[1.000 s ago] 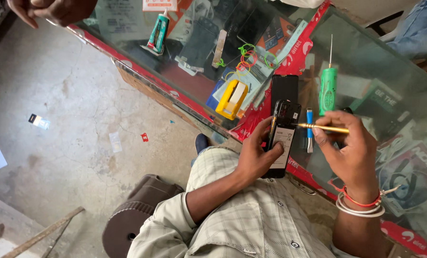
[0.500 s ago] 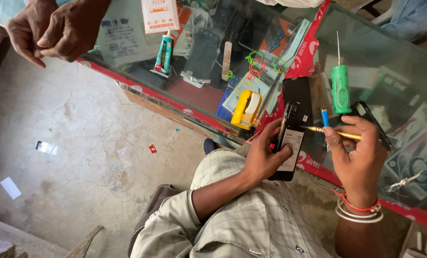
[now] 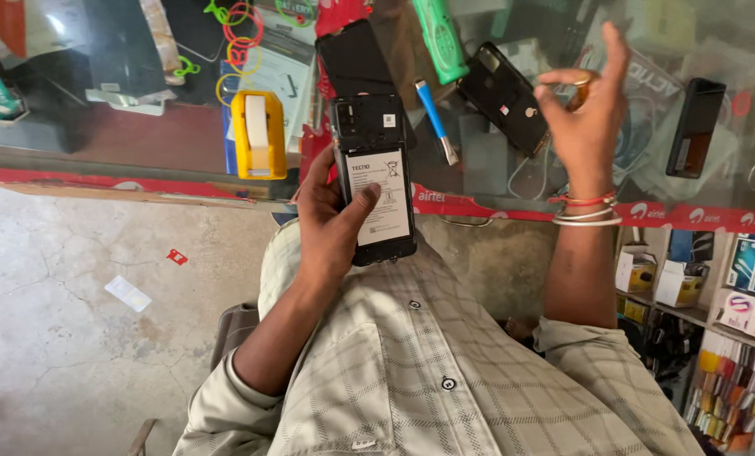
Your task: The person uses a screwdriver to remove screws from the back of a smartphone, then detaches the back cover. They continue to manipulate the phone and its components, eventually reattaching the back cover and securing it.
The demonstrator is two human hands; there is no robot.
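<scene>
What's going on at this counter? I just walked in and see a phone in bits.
A person holds an opened phone, back cover off and battery showing, in the left hand by the edge of a glass counter. The right hand is raised above the counter, fingers loosely curled; whether it holds anything is unclear. A black back cover, a blue pen and a yellow tape dispenser lie on the glass.

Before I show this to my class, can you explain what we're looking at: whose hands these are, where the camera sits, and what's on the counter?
The camera is worn on a person's head and looks down, so you see their own checked shirt and two bare hands. The left hand holds a black phone with its back cover off, battery showing. The right hand is raised over a glass counter, fingers partly open; whether it holds something small is unclear. On the counter lie a yellow tape dispenser, a blue pen-like tool, a green-handled tool, a black back cover and another dark phone.
</scene>
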